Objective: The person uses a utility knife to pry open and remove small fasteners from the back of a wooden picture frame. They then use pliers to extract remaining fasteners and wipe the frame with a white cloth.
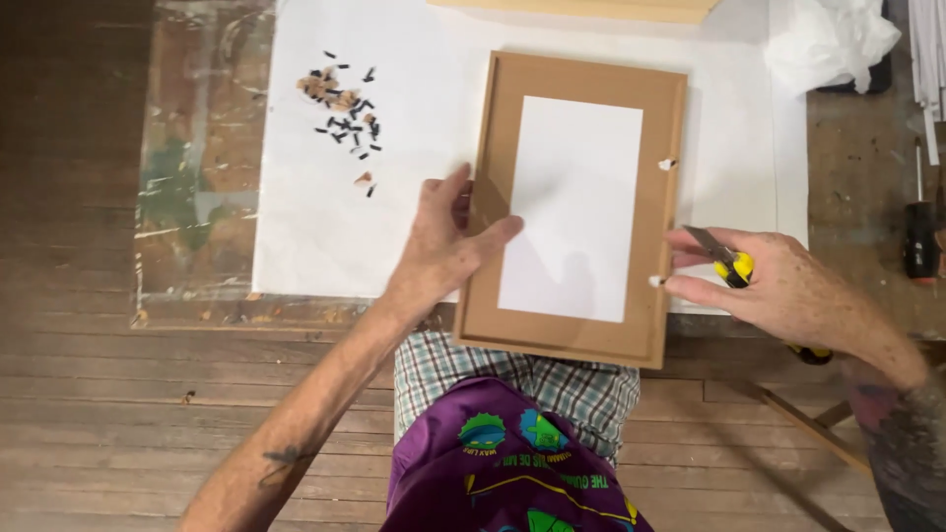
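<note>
Scattered black tacks and wood chips (343, 113) upper left. Left hand (443, 241) spread, pressing brown rectangular picture frame back (576, 202) on white sheet (325, 227). Right hand (783, 286) gripping yellow-and-black utility knife (727, 258), blade apparently bare: could slip toward bracing fingers.

Black screwdriver (921, 239), crumpled white cloth (831, 41)

Brown frame (572, 207), white sheet (374, 197), yellow-and-black knife (731, 264), checked shorts (552, 384), purple shirt (493, 463).
</note>
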